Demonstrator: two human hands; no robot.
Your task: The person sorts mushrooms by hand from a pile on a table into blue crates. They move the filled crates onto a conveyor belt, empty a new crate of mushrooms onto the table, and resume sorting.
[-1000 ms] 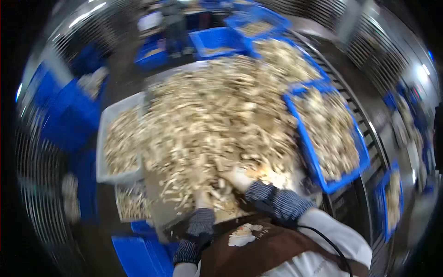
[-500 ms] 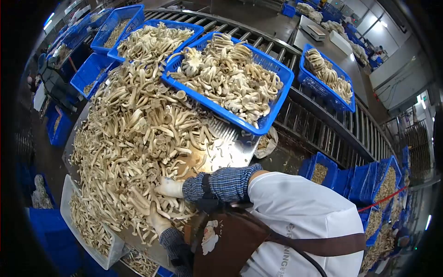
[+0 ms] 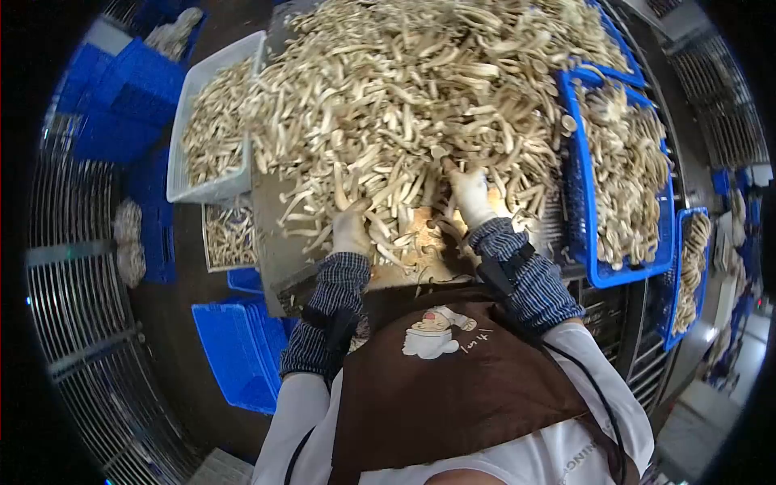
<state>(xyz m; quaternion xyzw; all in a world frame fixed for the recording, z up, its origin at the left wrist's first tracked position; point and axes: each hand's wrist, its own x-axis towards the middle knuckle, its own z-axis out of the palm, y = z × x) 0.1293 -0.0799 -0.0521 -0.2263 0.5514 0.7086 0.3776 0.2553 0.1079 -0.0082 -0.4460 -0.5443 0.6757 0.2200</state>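
Note:
A large heap of pale, long-stemmed mushrooms [image 3: 388,105] covers the metal table in front of me. My left hand [image 3: 352,230], in a whitish glove, is at the near edge of the heap, fingers curled round a few mushroom stems. To its right, my right hand [image 3: 475,194], also gloved, reaches into the heap with its fingers bent. A small brownish tip shows at its front; what it holds is hard to make out. Between the hands lies a wet, tan patch of board [image 3: 428,234] with loose mushrooms and scraps.
A blue basket [image 3: 598,267] full of mushrooms stands at the right, with another blue basket [image 3: 671,323] beyond it. At the left is a whitish tub [image 3: 182,174] of mushrooms. Stacked blue crates [image 3: 234,356] stand on the floor beside the table's near left corner [image 3: 279,295].
The head view has swung round and down, now facing the table squarely. My hands have moved farther apart at the near edge of the heap.

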